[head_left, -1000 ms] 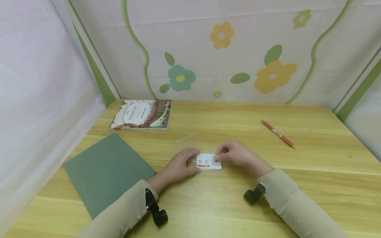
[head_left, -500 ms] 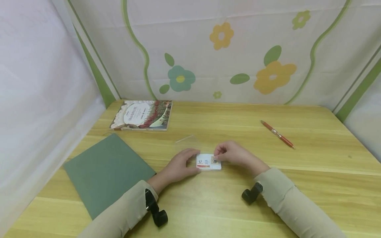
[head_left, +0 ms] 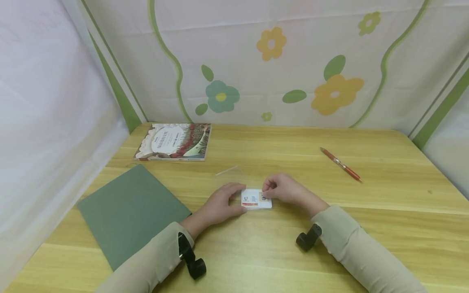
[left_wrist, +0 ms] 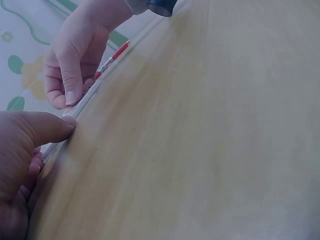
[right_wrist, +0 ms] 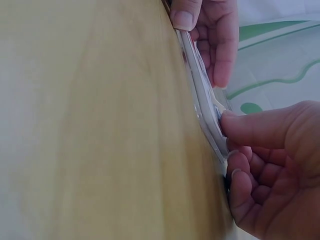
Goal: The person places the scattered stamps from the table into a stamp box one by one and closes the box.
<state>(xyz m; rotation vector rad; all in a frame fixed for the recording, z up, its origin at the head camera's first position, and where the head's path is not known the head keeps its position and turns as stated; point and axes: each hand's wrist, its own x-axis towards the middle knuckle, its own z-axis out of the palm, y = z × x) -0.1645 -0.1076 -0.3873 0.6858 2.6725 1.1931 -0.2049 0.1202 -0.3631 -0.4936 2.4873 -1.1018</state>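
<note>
Left hand: the left hand grips the left end of the white printed card, thumb at the near edge, forefinger at the far edge.
Right hand: the right hand has thumb and forefinger together, apparently pinching the right side of the small tan square.
White printed card: lies face up on the wooden table, between the hands; a clear plastic rim shows along its edge.
Tan square: sits at the card's right end, partly covered by the fingertips; whether it lies fully flat cannot be told.
Risk at the square: it may end up crooked or creased, since the fingers hide its right side; if its underside is tacky, it may lift away with a fingertip.
Risk at the card: a sideways pull could swing it, because the left hand steadies only one end.
Risk at the clear sheet: the clear sheet lies just beyond the left fingers and is hard to see, so an outward sweep could knock it.
Change from one second earlier: the tan square sits slightly farther left on the card, and the right hand has shifted left with it; the left hand keeps its grip.
</note>
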